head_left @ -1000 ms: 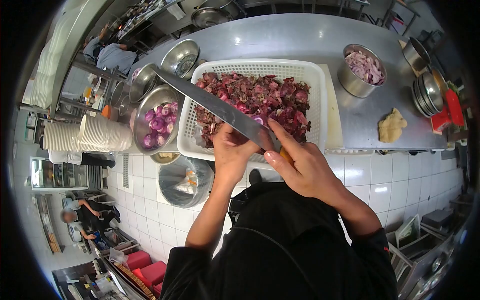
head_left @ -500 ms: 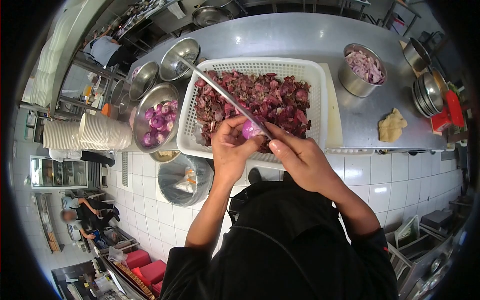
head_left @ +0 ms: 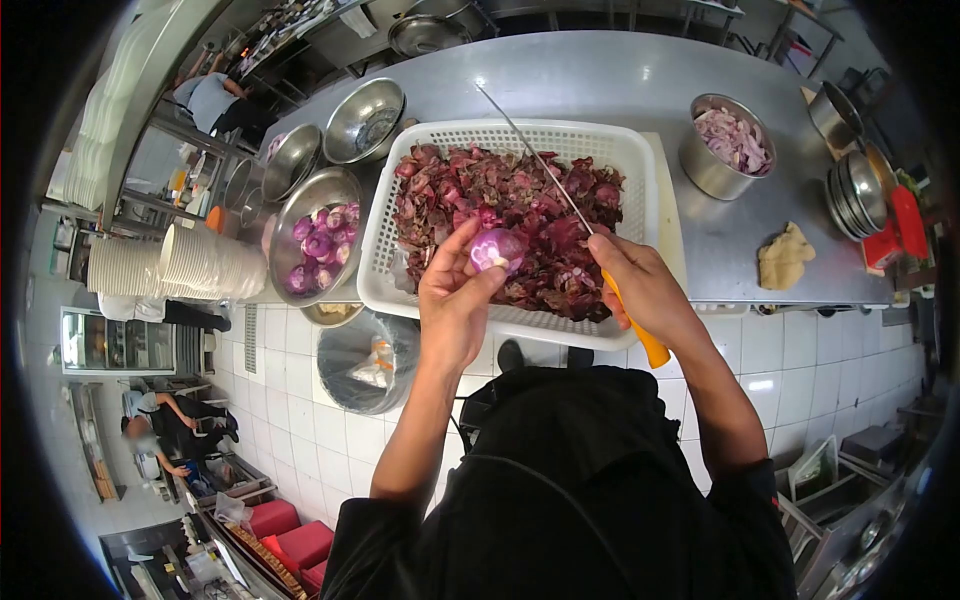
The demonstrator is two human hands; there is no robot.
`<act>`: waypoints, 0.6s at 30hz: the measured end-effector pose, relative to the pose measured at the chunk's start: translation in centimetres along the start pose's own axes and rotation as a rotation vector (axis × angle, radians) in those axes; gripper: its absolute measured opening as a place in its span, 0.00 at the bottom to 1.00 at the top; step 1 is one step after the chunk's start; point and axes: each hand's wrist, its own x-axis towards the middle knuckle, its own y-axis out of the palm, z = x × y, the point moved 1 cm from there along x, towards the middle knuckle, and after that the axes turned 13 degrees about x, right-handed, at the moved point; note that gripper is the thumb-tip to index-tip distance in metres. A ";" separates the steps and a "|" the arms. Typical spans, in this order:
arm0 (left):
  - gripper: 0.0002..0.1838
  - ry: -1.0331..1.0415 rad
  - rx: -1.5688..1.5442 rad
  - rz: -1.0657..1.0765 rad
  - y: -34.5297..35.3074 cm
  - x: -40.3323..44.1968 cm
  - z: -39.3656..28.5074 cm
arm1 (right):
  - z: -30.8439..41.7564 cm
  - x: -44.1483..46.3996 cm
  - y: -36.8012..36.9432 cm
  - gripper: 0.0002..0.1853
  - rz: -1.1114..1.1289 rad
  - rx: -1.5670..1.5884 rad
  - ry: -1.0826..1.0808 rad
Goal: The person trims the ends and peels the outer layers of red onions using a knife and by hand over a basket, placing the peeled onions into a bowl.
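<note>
A peeled red onion (head_left: 497, 250) is held in the fingers of my left hand (head_left: 452, 300), above the near side of a white perforated basket (head_left: 375, 245). My right hand (head_left: 645, 290) is closed round the orange handle of a knife (head_left: 652, 345), whose long thin blade slants up and left over the basket. Blade and onion are apart. Dark red onion skins (head_left: 480, 180) fill the basket, with some whole onions among them.
Left of the basket, a steel bowl (head_left: 283, 225) contains several peeled onions. A steel pot (head_left: 715, 180) of cut onions and a crumpled tan cloth (head_left: 786, 258) are on the right. Below the counter's edge stands a lined bin (head_left: 340, 385). Other people are at the far left.
My right hand has moved right with the knife, taking the blade away from the onion. The onion stays in my left hand, now more exposed and slightly left.
</note>
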 end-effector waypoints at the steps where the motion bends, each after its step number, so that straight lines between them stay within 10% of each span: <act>1: 0.28 -0.002 0.041 -0.006 0.1 0.0 -0.1 | 0.0 0.0 -0.1 0.29 -0.012 -0.006 0.003; 18: 0.17 0.030 0.362 0.021 2.6 0.2 -0.2 | 0.0 -3.4 3.6 0.30 0.084 -0.382 -0.671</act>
